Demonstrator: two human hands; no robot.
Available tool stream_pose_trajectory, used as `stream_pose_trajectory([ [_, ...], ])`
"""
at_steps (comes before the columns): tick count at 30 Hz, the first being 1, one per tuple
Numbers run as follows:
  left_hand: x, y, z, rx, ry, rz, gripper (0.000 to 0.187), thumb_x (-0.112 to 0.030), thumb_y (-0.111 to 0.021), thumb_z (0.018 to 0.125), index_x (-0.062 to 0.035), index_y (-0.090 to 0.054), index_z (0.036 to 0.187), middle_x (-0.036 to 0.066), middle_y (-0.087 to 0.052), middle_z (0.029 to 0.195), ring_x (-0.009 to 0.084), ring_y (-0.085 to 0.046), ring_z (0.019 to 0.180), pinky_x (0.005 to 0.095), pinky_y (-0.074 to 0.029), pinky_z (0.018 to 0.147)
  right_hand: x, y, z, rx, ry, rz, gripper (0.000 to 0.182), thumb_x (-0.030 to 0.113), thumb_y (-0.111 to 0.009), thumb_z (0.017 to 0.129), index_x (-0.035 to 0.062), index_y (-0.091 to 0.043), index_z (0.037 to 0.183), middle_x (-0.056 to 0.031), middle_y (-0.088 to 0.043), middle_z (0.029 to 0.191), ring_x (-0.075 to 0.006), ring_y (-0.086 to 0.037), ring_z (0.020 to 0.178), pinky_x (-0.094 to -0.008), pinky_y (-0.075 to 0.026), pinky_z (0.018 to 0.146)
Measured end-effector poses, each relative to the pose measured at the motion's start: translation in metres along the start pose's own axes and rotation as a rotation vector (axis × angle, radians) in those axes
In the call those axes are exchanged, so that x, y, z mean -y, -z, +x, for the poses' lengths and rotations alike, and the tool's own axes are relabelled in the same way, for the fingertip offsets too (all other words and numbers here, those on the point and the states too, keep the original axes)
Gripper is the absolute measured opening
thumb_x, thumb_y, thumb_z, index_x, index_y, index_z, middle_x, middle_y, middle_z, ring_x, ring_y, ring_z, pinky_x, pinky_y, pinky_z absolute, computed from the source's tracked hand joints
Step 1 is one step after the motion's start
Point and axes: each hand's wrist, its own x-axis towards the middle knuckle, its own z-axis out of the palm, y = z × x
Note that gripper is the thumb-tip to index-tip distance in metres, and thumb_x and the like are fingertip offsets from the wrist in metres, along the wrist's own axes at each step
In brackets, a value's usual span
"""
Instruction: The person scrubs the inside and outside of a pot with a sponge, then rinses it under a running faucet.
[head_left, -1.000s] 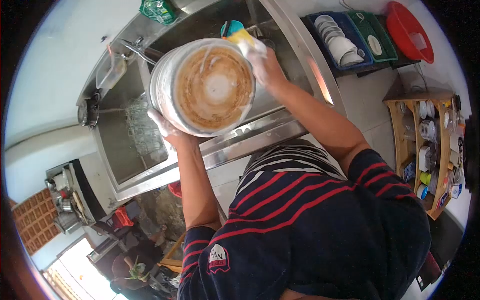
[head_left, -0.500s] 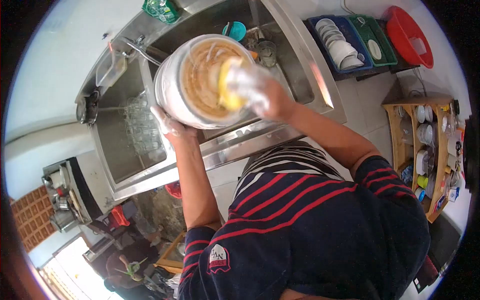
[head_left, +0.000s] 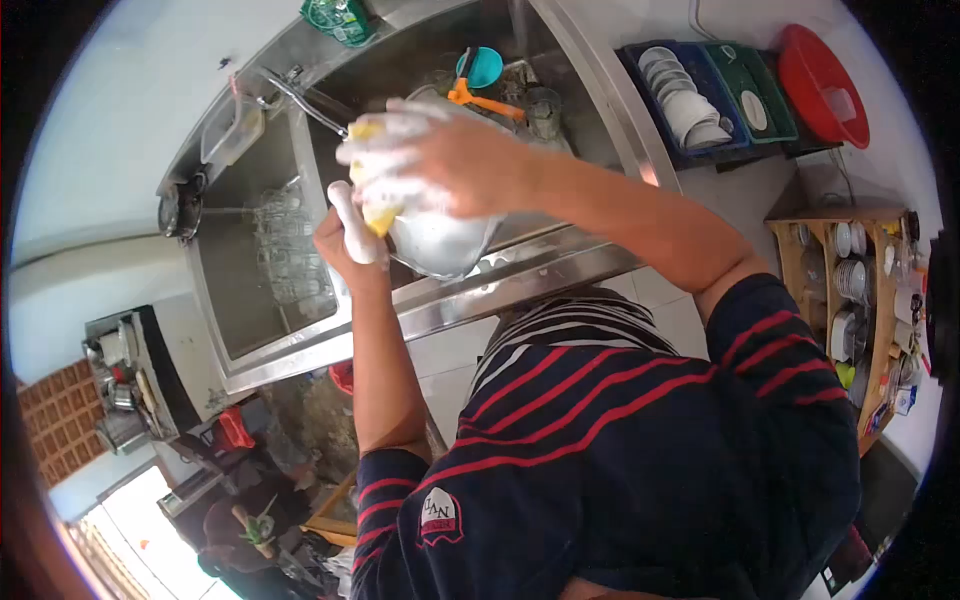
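Observation:
My right hand (head_left: pixel 430 165), thick with white foam, has its fingers wrapped over a yellow sponge (head_left: pixel 380 217) and presses it toward the rim side of a pale plastic tub (head_left: pixel 440 245). The tub is tilted over the sink, largely covered by that hand and forearm. At its left side my left hand (head_left: pixel 350 240) grips it, with the foamy thumb sticking up beside the sponge and the other fingers hidden. Beyond the tub, an orange-handled tool (head_left: pixel 490 104), a teal bowl (head_left: pixel 485 66) and a drinking glass (head_left: pixel 543 112) lie in the right basin.
Several clear glasses (head_left: pixel 285 240) stand in the left basin. A faucet (head_left: pixel 305 103) reaches over the divider near a clear plastic box (head_left: pixel 232 132). Blue (head_left: pixel 640 95) and green (head_left: pixel 735 80) dish racks and a red basin (head_left: pixel 815 85) sit right of the steel sink (head_left: pixel 450 315).
The tub has tipped so its brown-stained inside no longer shows. My right hand has moved left with the sponge, from inside the tub to beside my left thumb.

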Motion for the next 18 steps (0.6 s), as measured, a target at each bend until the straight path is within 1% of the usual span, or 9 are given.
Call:
stream_pose_trajectory([
  [3, -0.008, 0.008, 0.009, -0.029, 0.132, -0.133, 0.052, -0.04, -0.061, 0.095, 0.0012, -0.062, 0.064, -0.002, -0.056, 0.058, 0.007, -0.046, 0.058, 0.026, -0.035, 0.053, -0.036, 0.017, 0.0, -0.156, 0.059, 0.165, 0.043, 0.012, -0.065, 0.084, 0.0146, -0.062, 0.126, -0.0098, -0.058, 0.132, -0.0275, -0.05, 0.128, -0.0453, -0.034, 0.111],
  [5, -0.007, 0.018, 0.014, -0.014, 0.109, -0.162, 0.054, -0.043, -0.057, 0.096, -0.0008, -0.059, 0.062, -0.001, -0.055, 0.059, 0.0078, -0.046, 0.058, 0.026, -0.034, 0.052, -0.051, 0.03, -0.015, -0.254, -0.266, 0.31, 0.038, 0.013, -0.063, 0.088, 0.0072, -0.06, 0.126, -0.0087, -0.062, 0.126, -0.021, -0.057, 0.119, -0.0358, -0.041, 0.106],
  [7, -0.004, 0.02, 0.017, 0.001, 0.214, -0.519, 0.051, -0.042, -0.057, 0.096, -0.0017, -0.06, 0.065, 0.002, -0.058, 0.063, 0.0093, -0.05, 0.059, 0.0263, -0.039, 0.054, -0.064, 0.028, -0.033, -0.276, -0.433, 0.471, 0.037, 0.015, -0.064, 0.09, 0.0048, -0.06, 0.125, -0.008, -0.063, 0.123, -0.0182, -0.059, 0.115, -0.0324, -0.043, 0.104],
  [9, 0.022, 0.02, 0.02, -0.003, 0.283, -0.597, 0.046, -0.042, -0.055, 0.097, -0.0016, -0.061, 0.075, 0.005, -0.063, 0.073, 0.0132, -0.057, 0.065, 0.029, -0.048, 0.062, -0.064, 0.029, -0.035, -0.305, -0.596, 0.625, 0.037, 0.017, -0.064, 0.091, 0.0023, -0.059, 0.124, -0.0073, -0.065, 0.12, -0.0154, -0.06, 0.111, -0.0291, -0.044, 0.101],
  [11, 0.047, 0.02, 0.02, 0.184, 0.175, -0.782, 0.05, -0.048, -0.049, 0.099, 0.002, -0.057, 0.1, 0.017, -0.064, 0.106, 0.0284, -0.064, 0.094, 0.042, -0.053, 0.085, -0.052, 0.036, -0.03, -0.238, -0.675, 0.479, 0.044, 0.03, -0.07, 0.086, 0.0049, -0.061, 0.122, -0.0068, -0.068, 0.111, -0.0127, -0.063, 0.101, -0.0304, -0.05, 0.089],
  [12, 0.054, 0.022, 0.025, 0.18, 0.158, -0.632, 0.054, -0.049, -0.049, 0.098, 0.0027, -0.057, 0.112, 0.018, -0.063, 0.116, 0.0268, -0.063, 0.101, 0.0408, -0.053, 0.086, -0.041, 0.042, -0.024, -0.215, -0.635, 0.437, 0.048, 0.035, -0.072, 0.084, 0.0045, -0.062, 0.119, -0.0079, -0.071, 0.103, -0.0153, -0.067, 0.091, -0.0313, -0.052, 0.081],
  [13, 0.06, 0.024, 0.025, 0.194, 0.167, -0.632, 0.054, -0.049, -0.049, 0.098, 0.0027, -0.057, 0.112, 0.018, -0.063, 0.116, 0.0268, -0.063, 0.101, 0.0408, -0.053, 0.086, -0.038, 0.041, -0.024, -0.223, -0.649, 0.435, 0.048, 0.035, -0.072, 0.084, 0.0045, -0.062, 0.119, -0.0079, -0.071, 0.103, -0.0153, -0.067, 0.091, -0.0313, -0.052, 0.081],
  [15, -0.001, 0.019, 0.027, 0.171, 0.433, -0.508, 0.044, -0.041, -0.056, 0.096, 0.0026, -0.064, 0.098, 0.009, -0.067, 0.088, 0.0169, -0.063, 0.077, 0.0308, -0.053, 0.07, -0.035, 0.039, -0.019, -0.313, -0.559, 0.335, 0.048, 0.038, -0.074, 0.082, 0.0043, -0.064, 0.115, -0.0116, -0.071, 0.093, -0.0201, -0.069, 0.081, -0.0325, -0.053, 0.076],
  [18, -0.003, 0.025, 0.023, 0.189, 0.25, -0.224, 0.04, -0.035, -0.061, 0.093, 0.0011, -0.064, 0.076, 0.005, -0.065, 0.074, 0.0115, -0.059, 0.067, 0.0273, -0.049, 0.064, -0.018, 0.047, -0.005, -0.25, -0.481, 0.202, 0.049, 0.041, -0.075, 0.079, 0.0042, -0.066, 0.111, -0.0159, -0.07, 0.087, -0.0259, -0.069, 0.077, -0.0343, -0.053, 0.074],
])
